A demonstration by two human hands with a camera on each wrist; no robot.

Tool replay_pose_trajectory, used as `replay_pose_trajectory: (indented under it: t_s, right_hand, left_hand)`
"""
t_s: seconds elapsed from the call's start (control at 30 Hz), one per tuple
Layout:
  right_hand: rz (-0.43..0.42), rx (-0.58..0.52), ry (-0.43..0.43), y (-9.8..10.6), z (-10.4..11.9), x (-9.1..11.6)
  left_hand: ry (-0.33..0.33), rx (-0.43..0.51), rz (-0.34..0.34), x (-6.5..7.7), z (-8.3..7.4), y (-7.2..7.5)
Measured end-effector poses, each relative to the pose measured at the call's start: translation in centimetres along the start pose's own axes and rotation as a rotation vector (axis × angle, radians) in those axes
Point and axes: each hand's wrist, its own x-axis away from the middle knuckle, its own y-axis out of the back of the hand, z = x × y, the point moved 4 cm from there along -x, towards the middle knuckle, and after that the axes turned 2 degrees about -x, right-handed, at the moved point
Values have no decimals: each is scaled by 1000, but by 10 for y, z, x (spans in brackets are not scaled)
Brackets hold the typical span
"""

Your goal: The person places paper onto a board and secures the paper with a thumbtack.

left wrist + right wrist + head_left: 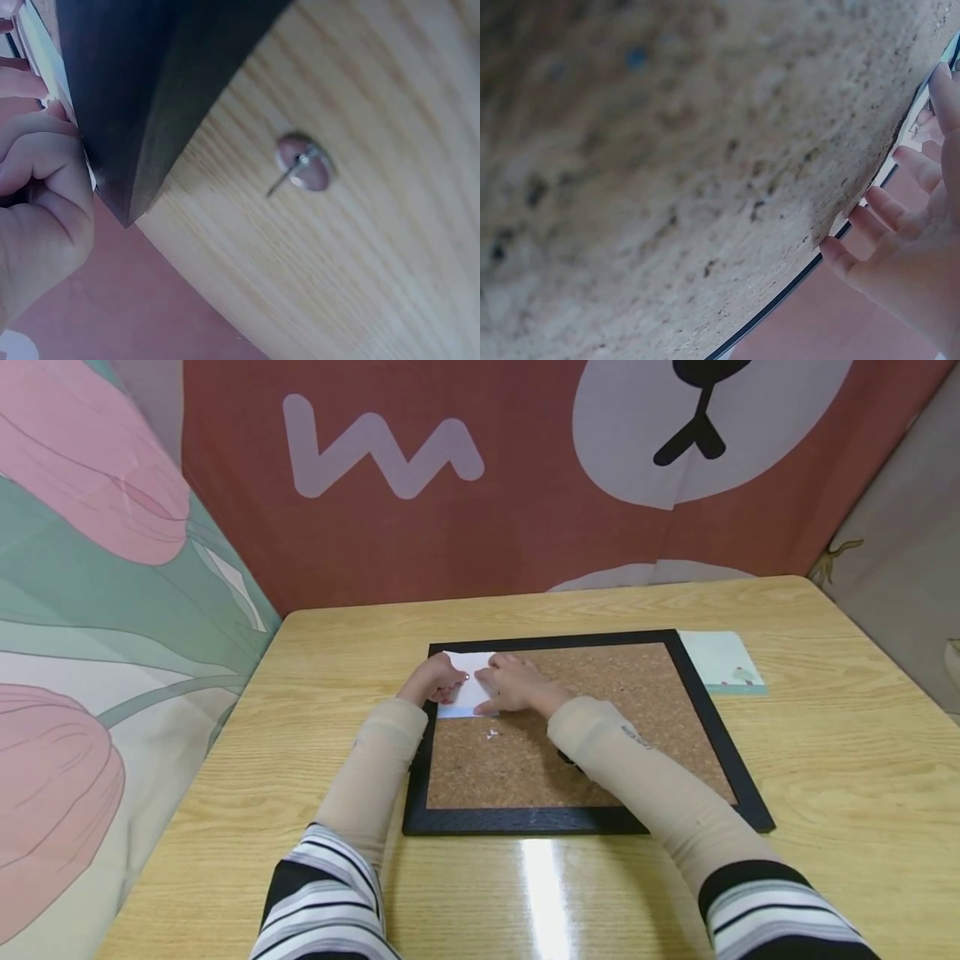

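Note:
A white card [472, 689] with a pale blue lower strip lies on the upper left corner of a black-framed cork board [600, 727]. My left hand [437, 680] is at the card's left side with fingers curled. Thumb and forefinger pinch a small metal thumbtack [467, 676] against the card; it is mostly tiny in view. My right hand [516, 683] rests on the card's right part with fingers spread, also seen from the side in the right wrist view. Another thumbtack [304, 161] lies point up on the table, left of the frame.
Small shiny bits [492, 734], too small to make out, lie on the cork below the card. A second pale green card [722, 662] with a printed corner sits on the wooden table [337, 660] beside the board's right edge. A printed cloth [420, 543] hangs behind.

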Motion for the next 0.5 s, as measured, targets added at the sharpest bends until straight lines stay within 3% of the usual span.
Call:
replay_pose_trajectory:
  t_s: [0.5]
  right_hand:
    - [-5, 16, -3, -1, 0, 0]
  left_hand:
    - [24, -117, -125, -9, -1, -3]
